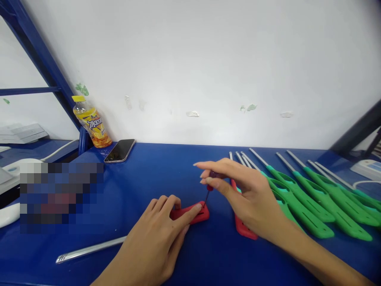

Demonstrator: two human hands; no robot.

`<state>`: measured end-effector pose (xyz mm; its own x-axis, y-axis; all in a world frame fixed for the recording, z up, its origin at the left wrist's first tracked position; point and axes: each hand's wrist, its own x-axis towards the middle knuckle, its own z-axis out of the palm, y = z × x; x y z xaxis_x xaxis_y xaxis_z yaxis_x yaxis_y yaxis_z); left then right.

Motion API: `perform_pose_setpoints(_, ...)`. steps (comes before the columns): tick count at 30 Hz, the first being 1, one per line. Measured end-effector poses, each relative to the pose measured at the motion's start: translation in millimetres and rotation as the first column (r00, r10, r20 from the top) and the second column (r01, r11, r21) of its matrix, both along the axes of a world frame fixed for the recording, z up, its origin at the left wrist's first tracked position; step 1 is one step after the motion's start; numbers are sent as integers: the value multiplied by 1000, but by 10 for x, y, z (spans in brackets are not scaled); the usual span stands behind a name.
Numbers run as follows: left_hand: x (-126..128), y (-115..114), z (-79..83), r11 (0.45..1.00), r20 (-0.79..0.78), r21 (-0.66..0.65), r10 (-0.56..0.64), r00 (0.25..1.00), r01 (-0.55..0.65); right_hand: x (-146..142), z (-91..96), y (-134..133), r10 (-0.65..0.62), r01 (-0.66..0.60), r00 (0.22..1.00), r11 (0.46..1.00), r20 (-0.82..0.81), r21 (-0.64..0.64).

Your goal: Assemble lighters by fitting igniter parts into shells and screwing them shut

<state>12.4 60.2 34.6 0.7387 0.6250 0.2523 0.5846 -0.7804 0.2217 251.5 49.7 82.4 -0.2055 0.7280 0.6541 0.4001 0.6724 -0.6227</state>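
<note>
My left hand (160,228) lies on a red lighter handle (199,214) on the blue table (166,167), its fingers pressing the handle down. The lighter's long metal tube (89,250) sticks out to the left below my wrist. My right hand (241,190) hovers just right of it, fingers pinched on a small screwdriver (209,190) with a dark red grip. The thin shaft points down onto the handle's right end. A second red lighter (244,228) lies partly under my right hand.
Several green long-nosed lighters (306,198) lie in a row at the right. A yellow drink bottle (91,123) and a dark phone (120,151) rest near the white wall at the back left. A blue frame post (38,59) rises at the left. A white power strip (367,167) sits far right.
</note>
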Motion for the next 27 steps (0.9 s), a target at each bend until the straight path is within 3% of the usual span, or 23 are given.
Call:
perform_pose_setpoints(4, -3, -5, 2, 1000, -3, -1, -4, 1000, 4, -15, 0, -10, -174, 166, 984, 969, 31, 183)
perform_pose_setpoints(10, -17, -4, 8, 1000, 2, -22, -9, 1000, 9, -26, -12, -22, 32, -32, 999, 999, -3, 25)
perform_pose_setpoints(15, -9, 5, -2, 1000, -7, -2, -6, 1000, 6, -48, -24, -35, -166, 153, 986, 956, 32, 249)
perform_pose_setpoints(17, -2, 1, -1, 1000, -8, -3, -6, 1000, 6, -50, -27, -50, -135, 122, 990, 966, 43, 229)
perform_pose_setpoints(21, -3, -11, 10, 1000, -10, -15, 5, 1000, -5, -53, -28, -47, 7, -8, 1000, 998, 7, 57)
perform_pose_setpoints(27, -16, -1, 0, 1000, 0, 3, -6, 1000, 6, -63, -29, -27, -81, 79, 997, 983, 5, 166)
